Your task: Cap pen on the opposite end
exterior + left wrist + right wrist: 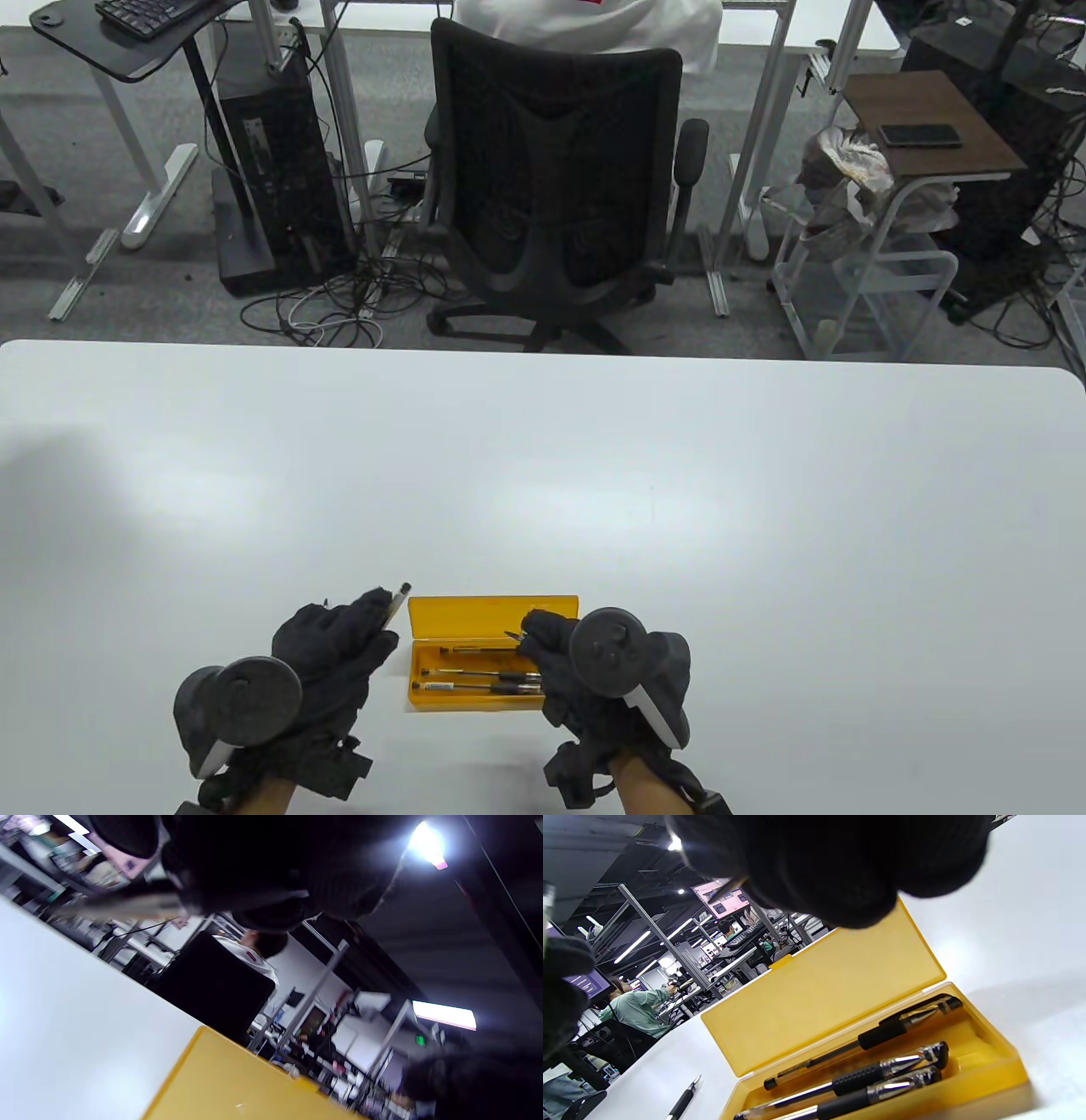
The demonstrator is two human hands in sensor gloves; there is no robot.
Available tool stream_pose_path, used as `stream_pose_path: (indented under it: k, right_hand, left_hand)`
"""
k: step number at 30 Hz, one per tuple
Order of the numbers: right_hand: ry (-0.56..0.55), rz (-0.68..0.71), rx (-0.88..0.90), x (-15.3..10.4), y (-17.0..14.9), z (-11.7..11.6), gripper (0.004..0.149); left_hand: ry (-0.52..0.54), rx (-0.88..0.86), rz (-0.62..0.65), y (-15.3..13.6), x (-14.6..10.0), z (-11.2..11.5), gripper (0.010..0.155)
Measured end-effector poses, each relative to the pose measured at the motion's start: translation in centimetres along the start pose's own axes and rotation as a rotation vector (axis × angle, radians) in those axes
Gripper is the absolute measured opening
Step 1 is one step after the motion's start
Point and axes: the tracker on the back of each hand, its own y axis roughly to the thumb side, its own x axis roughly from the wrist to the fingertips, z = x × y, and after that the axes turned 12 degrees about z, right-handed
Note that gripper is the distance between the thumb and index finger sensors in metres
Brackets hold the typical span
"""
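Note:
My left hand [339, 654] grips a pen [397, 597] just left of the case, its free end pointing up and to the right. In the left wrist view the pen [127, 905] is a blurred shaft sticking out left from my fingers [263, 878]. My right hand [564, 662] is over the case's right part and pinches a small dark piece with a thin pointed clip [512, 634], which looks like the pen cap. The clip also shows under my fingers in the right wrist view [729, 888]. The two hands are apart.
An open yellow pen case [492, 615] lies between my hands, its lid [823, 993] laid back; three capped black pens [878, 1071] lie in it. A dark pen shape [685, 1098] shows on the white table [594, 475] left of the case. An office chair [551, 170] stands beyond the far edge.

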Motion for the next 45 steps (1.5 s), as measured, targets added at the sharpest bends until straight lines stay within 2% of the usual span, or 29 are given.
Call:
stream_pose_path:
  k: [3,7,21,30,33,35,41,45]
  right_hand:
    - [-0.009,0.026,0.004,-0.1,0.3,0.2,0.046]
    - [0.016,0.083,-0.019,-0.2,0.8,-0.3,0.046]
    - [0.016,0.173,-0.051,-0.3,2.1,-1.0,0.047]
    - [0.099,0.195,-0.028,-0.4,2.6,-1.8,0.047]
    - [0.131,0.211,-0.052,-0.4,2.9,-1.8,0.047]
    - [0.125,0.230,-0.110,-0.5,3.3,-1.7,0.047]
    - [0.103,0.264,-0.123,-0.7,4.1,-1.4,0.047]
    - [0.166,0.254,-0.205,-0.7,4.2,-2.0,0.048]
  left_hand:
    - [-0.112,0.151,0.099,1.3,0.4,0.6,0.050]
    - [-0.156,0.270,0.170,2.5,0.7,0.9,0.049]
    - [-0.186,0.279,0.239,3.9,1.0,1.8,0.048]
    - [-0.197,0.304,0.288,4.8,0.9,2.1,0.048]
    - [-0.195,0.271,0.290,5.0,1.0,2.3,0.047]
    - [-0.190,0.279,0.303,5.3,1.0,2.4,0.047]
    - [-0.158,0.290,0.321,5.5,0.9,2.0,0.046]
    - [-0.176,0.310,0.340,5.6,0.8,2.3,0.046]
